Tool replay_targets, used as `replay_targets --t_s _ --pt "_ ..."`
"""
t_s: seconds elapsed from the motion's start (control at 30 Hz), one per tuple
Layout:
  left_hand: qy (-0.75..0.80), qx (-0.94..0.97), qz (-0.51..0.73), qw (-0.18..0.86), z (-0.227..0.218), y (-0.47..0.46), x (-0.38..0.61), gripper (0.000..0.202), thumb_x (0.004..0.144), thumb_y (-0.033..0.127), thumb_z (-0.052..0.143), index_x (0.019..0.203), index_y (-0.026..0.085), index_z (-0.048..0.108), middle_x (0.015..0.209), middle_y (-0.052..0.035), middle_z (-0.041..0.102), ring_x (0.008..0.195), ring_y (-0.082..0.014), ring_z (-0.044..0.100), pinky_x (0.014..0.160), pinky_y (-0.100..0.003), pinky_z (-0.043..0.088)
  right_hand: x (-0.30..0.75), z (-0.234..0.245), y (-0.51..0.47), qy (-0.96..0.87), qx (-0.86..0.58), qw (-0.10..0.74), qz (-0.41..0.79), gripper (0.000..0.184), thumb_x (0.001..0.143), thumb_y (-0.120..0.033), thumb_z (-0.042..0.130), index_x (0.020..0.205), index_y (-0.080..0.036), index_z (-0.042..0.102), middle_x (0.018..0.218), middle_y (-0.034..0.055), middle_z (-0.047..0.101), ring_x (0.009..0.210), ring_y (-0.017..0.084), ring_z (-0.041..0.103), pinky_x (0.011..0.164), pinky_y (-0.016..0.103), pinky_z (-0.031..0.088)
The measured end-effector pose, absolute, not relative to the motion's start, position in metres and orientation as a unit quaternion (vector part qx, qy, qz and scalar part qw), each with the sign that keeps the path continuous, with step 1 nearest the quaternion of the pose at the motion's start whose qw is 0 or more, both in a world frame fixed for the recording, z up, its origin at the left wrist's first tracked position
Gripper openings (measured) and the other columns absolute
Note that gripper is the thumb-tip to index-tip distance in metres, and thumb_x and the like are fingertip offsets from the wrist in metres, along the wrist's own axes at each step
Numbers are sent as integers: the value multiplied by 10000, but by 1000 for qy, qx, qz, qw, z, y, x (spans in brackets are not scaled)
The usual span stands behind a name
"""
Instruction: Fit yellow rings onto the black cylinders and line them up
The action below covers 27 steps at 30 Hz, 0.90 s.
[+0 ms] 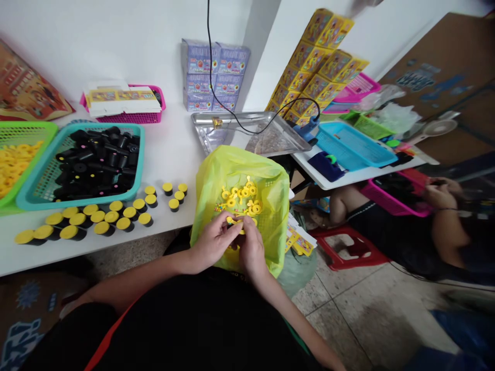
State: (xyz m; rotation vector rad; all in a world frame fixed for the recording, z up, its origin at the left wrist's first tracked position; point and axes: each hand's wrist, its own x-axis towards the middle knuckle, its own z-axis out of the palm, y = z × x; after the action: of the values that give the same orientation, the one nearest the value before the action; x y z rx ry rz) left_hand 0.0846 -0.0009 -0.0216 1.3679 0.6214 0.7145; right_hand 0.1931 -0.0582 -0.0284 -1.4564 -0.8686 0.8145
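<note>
Both hands meet over a yellow-green bag [240, 170] that sits on the person's lap, just off the desk's [170, 149] front edge near its right corner. The left hand [214, 242] and right hand [251, 250] are fingertip to fingertip, both pinched narrow on one small yellow piece [237, 222]. Most of it is hidden by the fingers, so its exact shape can't be told.

A loose heap of yellow rings [242, 198] lies in the bag right above the hands, w/ a mesh basket showing faintly through the plastic.

Handling, as a judgement: the piece looks like hard moulded plastic, so very light, stiff, smooth and prob. a bit slippery. It's not fragile but easy to flick away. Best taken by the outer rim btwn thumb and forefinger pads. The bag is soft and crinkly and gives no firm support.

On the desk:
- Along the front edge are rows of yellow-capped cylinders [96, 219].
- Behind them is a teal basket [38, 180] full of black cylinders [96, 159].
- At the left edge is a green basket [23, 129] w/ more yellow parts.
- Toward the back right corner is a metal tray [270, 136].

A co-worker's hand [439, 195] rests well apart at far right, beyond a red stool [348, 247].
</note>
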Motion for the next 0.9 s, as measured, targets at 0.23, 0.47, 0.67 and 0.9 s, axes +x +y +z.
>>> replay_targets --t_s 0.23,0.47,0.67,0.9 --pt "272 576 334 695 -9 -3 86 347 923 560 595 952 219 536 666 52 463 597 -118 492 560 -240 432 178 -13 -49 -209 -551 696 411 307 807 -514 669 784 -248 517 677 -46 428 549 133 422 477 255 366" --pt "296 512 350 726 -3 1 92 325 867 510 649 875 208 530 611 70 444 500 -79 419 463 -196 341 187 -20 -44 -272 -589 668 366 352 856 -578 609 808 -230 589 767 -4 563 702 175 547 610 283 463" --pt "300 434 251 812 -1 18 83 354 790 504 689 852 182 555 537 77 426 367 -58 369 340 -179 175 218 -6 -52 -452 -515 580 441 514 749 -558 795 1148 -250 695 1129 51 697 1050 251 634 892 369 508" --pt "242 420 194 853 3 14 80 610 649 698 803 823 174 545 536 74 443 363 -48 365 338 -171 201 218 13 -53 -394 -431 592 556 567 586 -424 918 1106 -282 740 1196 44 709 994 264 664 820 399 558"
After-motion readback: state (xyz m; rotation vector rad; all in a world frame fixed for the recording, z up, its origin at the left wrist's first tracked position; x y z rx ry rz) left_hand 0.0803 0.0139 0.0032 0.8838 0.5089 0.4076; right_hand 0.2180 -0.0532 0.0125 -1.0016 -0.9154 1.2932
